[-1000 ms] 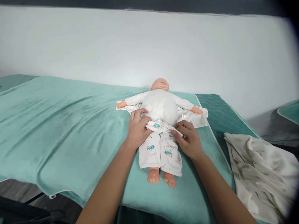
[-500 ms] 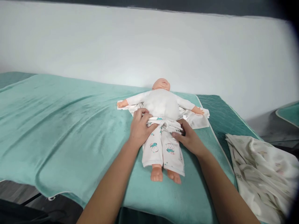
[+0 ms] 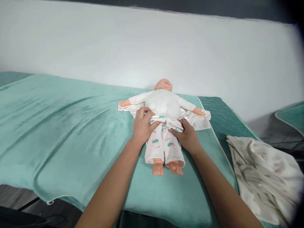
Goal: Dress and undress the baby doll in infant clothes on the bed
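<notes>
A baby doll with a white cloth body lies on its back, head away from me, arms spread wide. White pants printed with small bears cover its legs, and the bare feet stick out of the cuffs. The waistband is bunched around the doll's hips. My left hand grips the waistband's left side. On the other side, my right hand pinches it between thumb and fingers. A white printed garment lies spread beneath the doll's back and arms.
The doll rests on a light green blanket over the bed, with a darker green quilted cover at right. A crumpled pale patterned cloth lies at the right front. A white wall stands behind.
The pants have moved up toward the doll's body, and the feet sit slightly farther from me. My right hand has shifted a little inward, still holding the waistband.
</notes>
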The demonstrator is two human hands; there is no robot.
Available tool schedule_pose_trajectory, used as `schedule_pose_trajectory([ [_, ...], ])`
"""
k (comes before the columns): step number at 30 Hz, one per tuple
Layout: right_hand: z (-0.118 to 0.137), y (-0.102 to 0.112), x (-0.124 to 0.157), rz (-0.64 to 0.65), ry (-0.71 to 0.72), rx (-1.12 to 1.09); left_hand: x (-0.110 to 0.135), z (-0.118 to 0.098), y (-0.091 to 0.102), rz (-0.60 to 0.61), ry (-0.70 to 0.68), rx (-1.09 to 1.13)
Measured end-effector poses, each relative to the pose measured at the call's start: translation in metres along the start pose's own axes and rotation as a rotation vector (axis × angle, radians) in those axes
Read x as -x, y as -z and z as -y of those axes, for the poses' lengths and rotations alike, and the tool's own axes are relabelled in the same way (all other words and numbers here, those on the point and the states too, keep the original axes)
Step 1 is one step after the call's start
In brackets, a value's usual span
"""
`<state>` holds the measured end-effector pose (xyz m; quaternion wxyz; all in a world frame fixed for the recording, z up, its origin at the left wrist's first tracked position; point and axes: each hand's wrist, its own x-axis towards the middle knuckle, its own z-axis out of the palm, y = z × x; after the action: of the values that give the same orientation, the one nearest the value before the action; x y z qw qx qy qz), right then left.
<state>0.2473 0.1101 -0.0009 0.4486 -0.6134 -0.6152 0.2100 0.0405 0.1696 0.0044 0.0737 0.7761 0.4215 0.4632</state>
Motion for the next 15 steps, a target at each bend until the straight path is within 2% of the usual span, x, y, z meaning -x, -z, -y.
schedule_pose_trajectory([
  [9, -0.006, -0.005, -0.001, -0.076, 0.041, 0.138, -0.002, -0.004, 0.002, -0.021, -0.010, -0.034],
  [12, -0.007, -0.004, -0.002, -0.065, 0.069, 0.149, 0.010, -0.013, 0.009, 0.000, 0.024, -0.017],
  [15, -0.011, -0.004, -0.004, -0.046, 0.094, 0.139, 0.032, -0.026, 0.020, 0.040, 0.067, 0.007],
])
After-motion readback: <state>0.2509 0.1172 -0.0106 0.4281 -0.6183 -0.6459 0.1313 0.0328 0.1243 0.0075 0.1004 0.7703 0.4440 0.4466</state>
